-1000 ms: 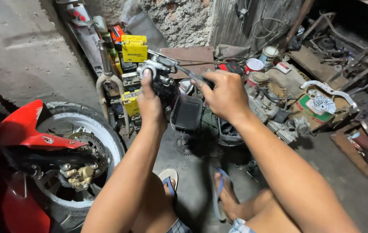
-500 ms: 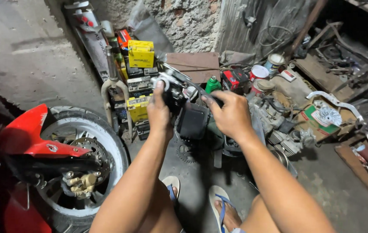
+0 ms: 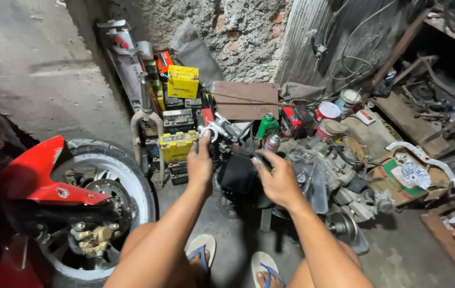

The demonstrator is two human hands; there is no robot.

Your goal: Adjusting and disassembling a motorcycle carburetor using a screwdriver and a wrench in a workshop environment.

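Since the view of 0.5 s ago, both hands have drawn in slightly toward the body and the right hand has slid down off the upper side of the dark engine block onto its near right face; the camera has tipped so the yellow boxes sit higher in view.

The left hand (image 3: 200, 165) is clenched around the silver metal fitting (image 3: 214, 130) that juts up and to the left from the top of the black engine block (image 3: 238, 173), thumb and fingers wrapped on the fitting's lower end. The right hand (image 3: 278, 181) is cupped against the block's right side, fingers curled over its upper edge, grasping it.

The block stands on the concrete floor (image 3: 398, 256) directly ahead of the person, between the 2 hands and just beyond the sandalled feet (image 3: 200, 250). Its long axis runs roughly upright, with the fitting angling away up-left. The left hand is the nearer one to the fitting; the right hand is lower and closer to the body.

To the left stands a red motorcycle's front wheel (image 3: 105, 186), well apart; stacked yellow battery boxes (image 3: 182, 82) lie just behind the fitting.
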